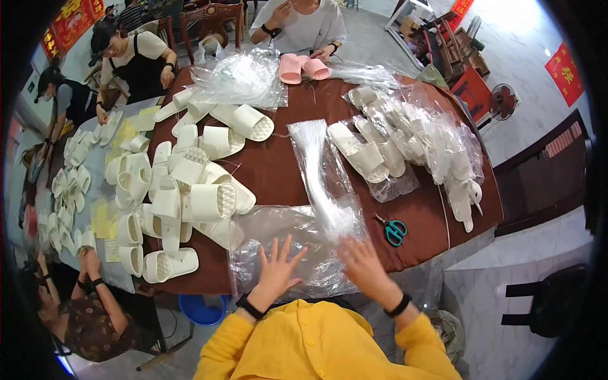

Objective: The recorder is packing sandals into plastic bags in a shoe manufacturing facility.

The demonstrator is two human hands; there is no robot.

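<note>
My left hand [277, 268] lies flat with fingers spread on a stack of clear plastic bags [266, 234] at the near edge of the brown table [285, 164]. My right hand [362, 265] rests on the same stack, its fingers at the lower end of a long bundle of clear bags [320, 177] that runs away from me. Neither hand visibly grips anything. A heap of cream slippers [190, 190] sits just left of my left hand.
Teal-handled scissors [392, 229] lie right of my right hand. Bagged cream slippers [411, 139] pile at the right. Pink slippers [301, 68] lie before a person at the far side. Other people work at the left, at a table with more slippers [69, 190].
</note>
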